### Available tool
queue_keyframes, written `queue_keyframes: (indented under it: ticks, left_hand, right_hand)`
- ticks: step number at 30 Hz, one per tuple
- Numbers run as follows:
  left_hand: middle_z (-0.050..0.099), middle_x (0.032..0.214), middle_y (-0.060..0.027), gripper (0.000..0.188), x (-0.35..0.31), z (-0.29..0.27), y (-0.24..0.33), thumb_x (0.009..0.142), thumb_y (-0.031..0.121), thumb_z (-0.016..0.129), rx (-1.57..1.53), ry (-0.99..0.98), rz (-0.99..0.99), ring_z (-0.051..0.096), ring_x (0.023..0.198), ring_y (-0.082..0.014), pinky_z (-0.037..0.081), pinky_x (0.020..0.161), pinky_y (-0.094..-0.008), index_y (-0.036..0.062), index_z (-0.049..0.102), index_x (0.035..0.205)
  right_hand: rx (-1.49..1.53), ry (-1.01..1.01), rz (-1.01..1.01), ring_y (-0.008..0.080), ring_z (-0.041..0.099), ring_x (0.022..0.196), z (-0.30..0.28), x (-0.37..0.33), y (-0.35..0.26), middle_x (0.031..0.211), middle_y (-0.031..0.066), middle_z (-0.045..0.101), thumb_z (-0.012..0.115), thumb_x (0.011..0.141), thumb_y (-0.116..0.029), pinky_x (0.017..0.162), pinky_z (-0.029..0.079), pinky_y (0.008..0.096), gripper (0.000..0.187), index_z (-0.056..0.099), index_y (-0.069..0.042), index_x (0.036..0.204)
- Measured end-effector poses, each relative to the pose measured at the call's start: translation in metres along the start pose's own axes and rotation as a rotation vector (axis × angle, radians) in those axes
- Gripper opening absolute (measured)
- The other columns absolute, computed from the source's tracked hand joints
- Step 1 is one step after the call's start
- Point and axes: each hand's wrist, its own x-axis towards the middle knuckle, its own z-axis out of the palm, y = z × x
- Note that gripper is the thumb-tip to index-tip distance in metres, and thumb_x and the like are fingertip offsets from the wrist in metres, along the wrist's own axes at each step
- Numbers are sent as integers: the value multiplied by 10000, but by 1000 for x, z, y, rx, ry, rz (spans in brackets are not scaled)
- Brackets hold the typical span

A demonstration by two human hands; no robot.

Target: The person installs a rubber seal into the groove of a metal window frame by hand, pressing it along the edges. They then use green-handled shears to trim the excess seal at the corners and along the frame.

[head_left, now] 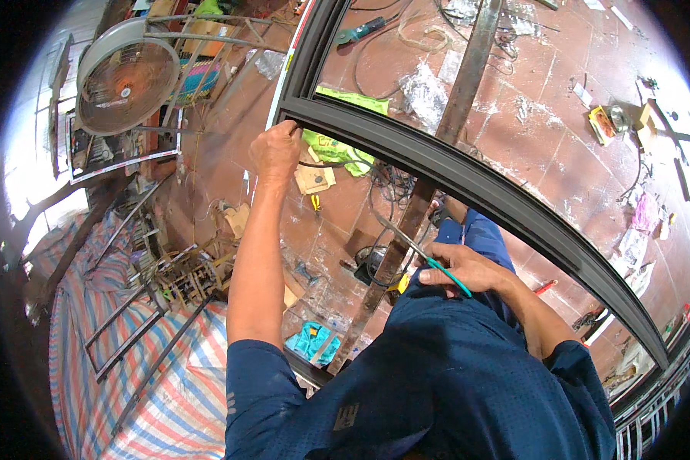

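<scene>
A dark grey metal window or door frame [437, 157] runs diagonally across the view, resting on rusty steel bars [468, 69]. My left hand [276, 153] is closed at its near left corner, fingertips pressed against the edge. What the fingers pinch, if anything, is hidden. A black cord [326, 164] shows just right of that hand. Close to my body, my right hand [471, 267] is closed round a long thin metal tool with a teal handle [454, 282]. The tool's grey shaft points up and left, below the frame and apart from it.
A round grey fan [126, 77] stands at the far left. Striped sheeting [184, 383] covers the lower left, beside metal tubes. On the tiled floor lie a teal power tool [362, 31], a bright green bag [341, 149], tangled cables [395, 184], a cyan cloth [313, 342] and plastic scraps [425, 92].
</scene>
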Motion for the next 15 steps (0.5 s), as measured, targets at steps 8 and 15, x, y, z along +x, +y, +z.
queue_keyframes:
  ticks: [8, 15]
  left_hand:
    - [756, 873, -158, 184, 8, -6, -9, 905, 320, 732, 81, -154, 7, 734, 854, -393, 579, 746, -507, 143, 780, 920]
    - [748, 878, -195, 244, 40, -26, -8, 890, 381, 732, 131, -427, -8, 728, 865, -422, 575, 764, -532, 150, 802, 926]
  right_hand:
    - [252, -215, -124, 149, 640, 660, -24, -8, 2, 1026, 98, 721, 442, 1004, -779, 592, 508, 305, 821, 575, -23, 1298]
    - [184, -267, -106, 141, 619, 691, -46, -35, 21, 1017, 87, 713, 448, 1007, -770, 634, 505, 302, 782, 605, -48, 1264]
